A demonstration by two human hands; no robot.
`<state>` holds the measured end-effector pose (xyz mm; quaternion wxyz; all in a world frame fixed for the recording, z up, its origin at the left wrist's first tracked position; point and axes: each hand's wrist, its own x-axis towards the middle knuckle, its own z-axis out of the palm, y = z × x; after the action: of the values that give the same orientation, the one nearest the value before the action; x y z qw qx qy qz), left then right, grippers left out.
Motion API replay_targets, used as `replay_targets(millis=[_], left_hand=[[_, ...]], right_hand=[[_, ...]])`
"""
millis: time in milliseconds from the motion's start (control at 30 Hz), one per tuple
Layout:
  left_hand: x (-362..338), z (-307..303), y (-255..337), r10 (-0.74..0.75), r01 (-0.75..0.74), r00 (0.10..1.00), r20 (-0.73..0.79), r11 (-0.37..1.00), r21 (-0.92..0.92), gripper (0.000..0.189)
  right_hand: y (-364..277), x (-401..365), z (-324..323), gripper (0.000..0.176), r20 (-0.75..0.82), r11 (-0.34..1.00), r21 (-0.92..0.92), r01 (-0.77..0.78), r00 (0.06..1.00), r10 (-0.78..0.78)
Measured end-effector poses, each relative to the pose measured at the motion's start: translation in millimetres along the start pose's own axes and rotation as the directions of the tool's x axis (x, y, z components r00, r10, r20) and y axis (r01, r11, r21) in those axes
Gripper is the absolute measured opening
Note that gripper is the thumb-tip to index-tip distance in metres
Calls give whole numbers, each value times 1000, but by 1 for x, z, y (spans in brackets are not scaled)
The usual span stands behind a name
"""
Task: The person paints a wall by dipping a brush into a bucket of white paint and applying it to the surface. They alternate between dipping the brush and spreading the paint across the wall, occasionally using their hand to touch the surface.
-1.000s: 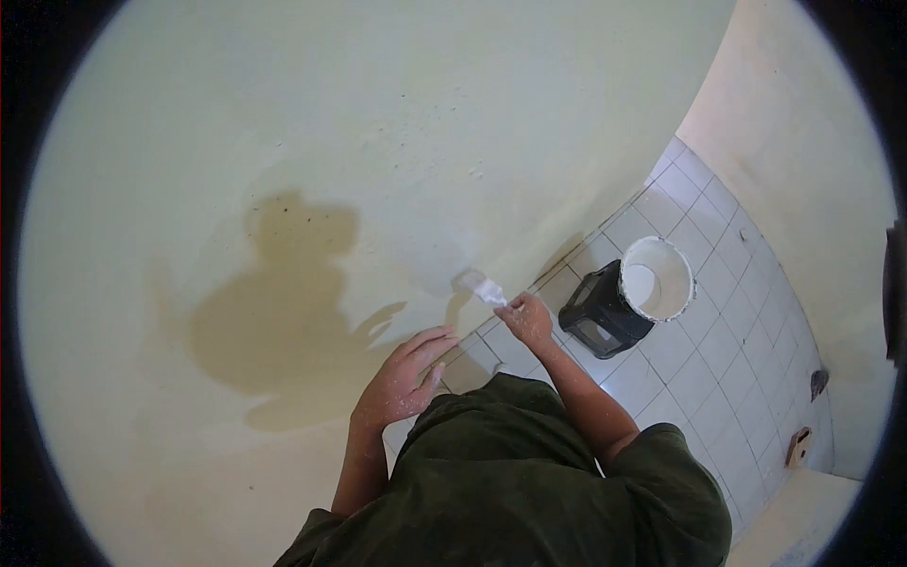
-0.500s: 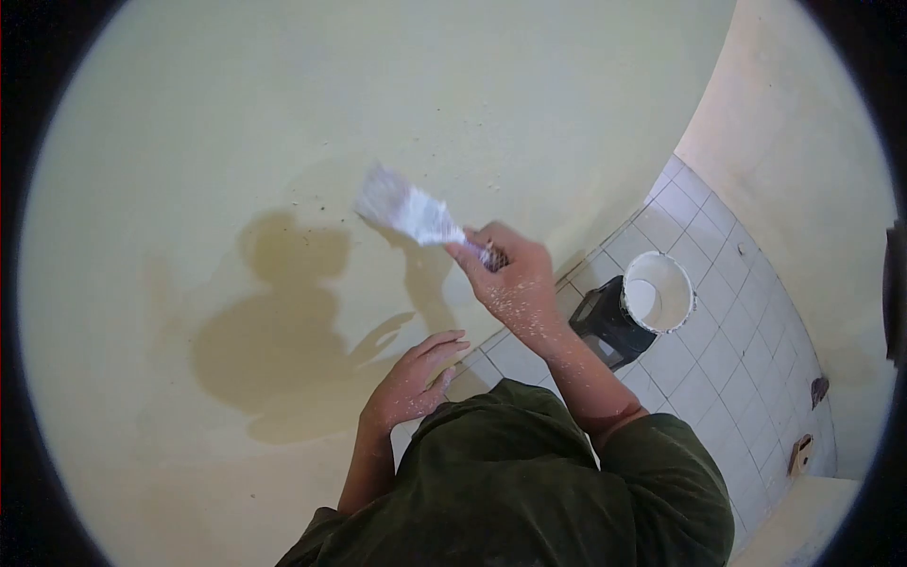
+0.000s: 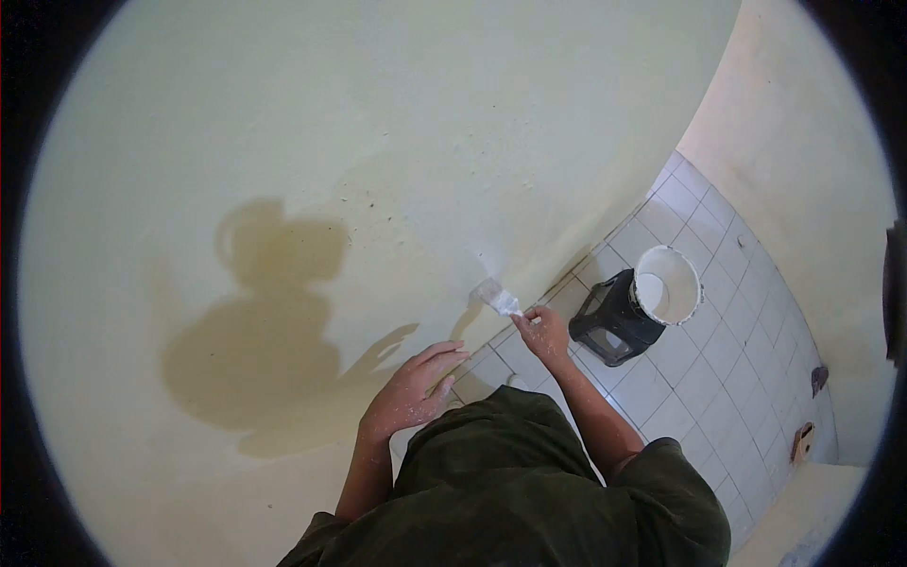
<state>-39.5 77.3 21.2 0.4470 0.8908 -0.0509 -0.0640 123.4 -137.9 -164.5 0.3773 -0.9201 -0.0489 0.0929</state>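
Note:
My right hand (image 3: 543,335) is closed round the handle of a paintbrush (image 3: 498,297) whose bristles and ferrule are coated white. The bristles point up and left against the lower part of the pale yellow wall (image 3: 312,123); whether they touch it is hard to tell. White specks dot the skin of both hands. My left hand (image 3: 412,388) holds nothing; its fingers are stretched out and apart, in front of my body and close to the wall. A white bucket (image 3: 668,285) with paint smears on its rim stands on a black plastic stool (image 3: 619,321), right of my right hand.
White floor tiles (image 3: 699,378) run along the foot of the wall. A second wall (image 3: 803,123) rises at the right. Near it on the floor lie a small wooden piece (image 3: 803,442) and a dark object (image 3: 819,380). My shadow falls on the left wall.
My right hand has swept the brush down and right along the wall, toward the floor edge. My left hand has stayed nearly in place, fingers still spread.

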Motion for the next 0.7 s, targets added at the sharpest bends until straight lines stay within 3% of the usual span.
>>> replay_targets(millis=[167,267,367,467,600,700], left_hand=[[-1,-9,-5,27,-27,1000,10,999,26,46],[-1,-11,-6,36,-37,999,10,999,15,46],[-4,-13,-7,65,-63,997,-44,997,48,45],[-8,-18,-6,62,-54,993,-100,996,75,47],[-12,-26,-11,74,-62,985,-159,995,78,46],[-14,-30,-16,82,-64,980,-182,993,102,45]], right_hand=[[-86,-6,-64,42,-6,976,214,47,999,-46],[-143,-26,-111,35,-53,845,528,88,996,-71],[-170,-38,-129,27,-288,689,637,347,935,-205],[-183,-36,-114,24,-379,606,686,403,909,-174],[-132,5,-43,25,-121,610,765,206,977,-177],[-79,11,-5,31,-4,715,696,63,996,-84]])
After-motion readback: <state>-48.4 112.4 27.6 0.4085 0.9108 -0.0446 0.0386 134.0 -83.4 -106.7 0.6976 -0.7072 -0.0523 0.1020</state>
